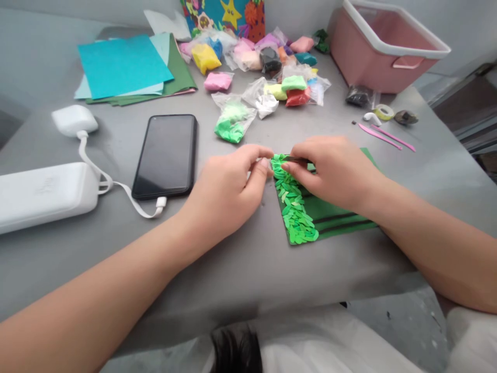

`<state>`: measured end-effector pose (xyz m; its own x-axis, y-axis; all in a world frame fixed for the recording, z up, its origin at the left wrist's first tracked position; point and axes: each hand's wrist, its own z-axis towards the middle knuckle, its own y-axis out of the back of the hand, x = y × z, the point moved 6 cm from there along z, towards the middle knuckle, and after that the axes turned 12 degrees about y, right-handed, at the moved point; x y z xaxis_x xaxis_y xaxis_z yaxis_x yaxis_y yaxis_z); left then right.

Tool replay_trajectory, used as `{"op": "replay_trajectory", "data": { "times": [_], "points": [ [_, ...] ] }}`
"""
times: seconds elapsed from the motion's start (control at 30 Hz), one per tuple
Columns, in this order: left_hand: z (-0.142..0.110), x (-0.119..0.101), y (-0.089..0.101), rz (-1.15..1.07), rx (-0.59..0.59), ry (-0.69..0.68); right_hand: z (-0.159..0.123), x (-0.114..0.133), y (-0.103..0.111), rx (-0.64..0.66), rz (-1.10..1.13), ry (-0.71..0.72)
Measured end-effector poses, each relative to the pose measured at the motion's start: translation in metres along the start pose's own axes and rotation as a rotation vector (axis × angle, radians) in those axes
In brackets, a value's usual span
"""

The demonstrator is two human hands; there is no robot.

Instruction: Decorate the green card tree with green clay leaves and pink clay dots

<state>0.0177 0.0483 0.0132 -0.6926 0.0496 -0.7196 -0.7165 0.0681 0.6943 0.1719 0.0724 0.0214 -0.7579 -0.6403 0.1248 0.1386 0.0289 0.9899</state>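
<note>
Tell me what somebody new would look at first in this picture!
Probably the bright green leaf-shaped pieces crowding the left side of the dark green card, with both hands at their far end. Then perhaps the colourful heap of bagged clay at the back, and the pink tub at back right.

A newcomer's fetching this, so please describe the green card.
On the table, find the pink bin, back right. Nearer the person, the card lies beneath the right hand. Unlike the stacked paper, it has dark stripes and bright green leaf shapes.
</note>
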Motion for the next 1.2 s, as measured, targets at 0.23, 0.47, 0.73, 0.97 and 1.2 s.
{"op": "replay_trajectory", "data": {
  "times": [0.23, 0.47, 0.73, 0.97, 1.2],
  "points": [
    [0.013, 0.010, -0.007, -0.683, 0.236, 0.120, -0.009, 0.009, 0.026, -0.366, 0.168, 0.127],
    [0.007, 0.000, -0.011, -1.016, 0.418, 0.165, -0.016, 0.020, 0.030, -0.429, 0.296, 0.272],
    [0.005, -0.001, -0.009, -0.947, 0.438, 0.223, -0.020, 0.020, 0.037, -0.469, 0.283, 0.234],
    [0.004, 0.001, -0.006, -0.943, 0.360, 0.201, -0.021, 0.022, 0.039, -0.541, 0.292, 0.236],
    [0.008, 0.011, -0.019, -1.032, 0.423, 0.346, -0.028, 0.003, 0.050, -0.730, 0.397, -0.002]
  ]
}}
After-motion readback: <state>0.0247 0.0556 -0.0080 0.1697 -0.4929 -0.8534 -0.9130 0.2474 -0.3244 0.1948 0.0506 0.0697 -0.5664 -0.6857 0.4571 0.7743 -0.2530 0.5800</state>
